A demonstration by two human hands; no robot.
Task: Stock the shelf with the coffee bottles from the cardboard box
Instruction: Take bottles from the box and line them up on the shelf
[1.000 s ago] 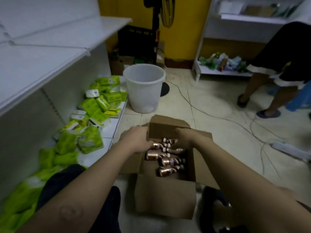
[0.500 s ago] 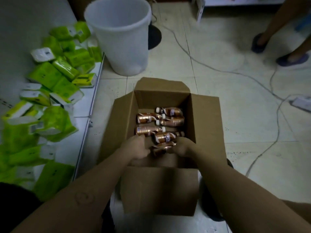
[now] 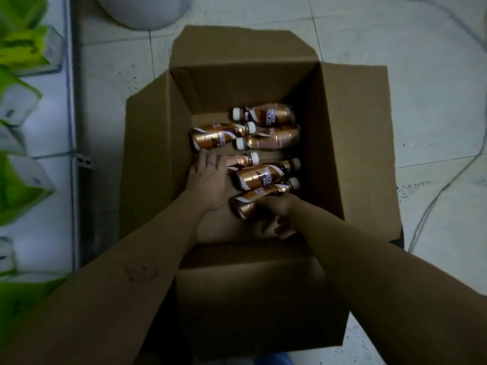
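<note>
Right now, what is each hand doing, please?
Left hand: open, laid flat on a bottle in the box, no grip.
Right hand: closed on the nearest bottle.

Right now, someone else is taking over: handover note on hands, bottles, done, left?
Left hand: inside the cardboard box, lying on a coffee bottle; grip unclear.
Right hand: closed around the nearest bottle, which has not been lifted.
Bottles: six visible, all lying on their sides in the box on the floor.
Done: box open, nothing out of it.
Left: move all six bottles to the shelf on the left, which holds green packs.
</note>
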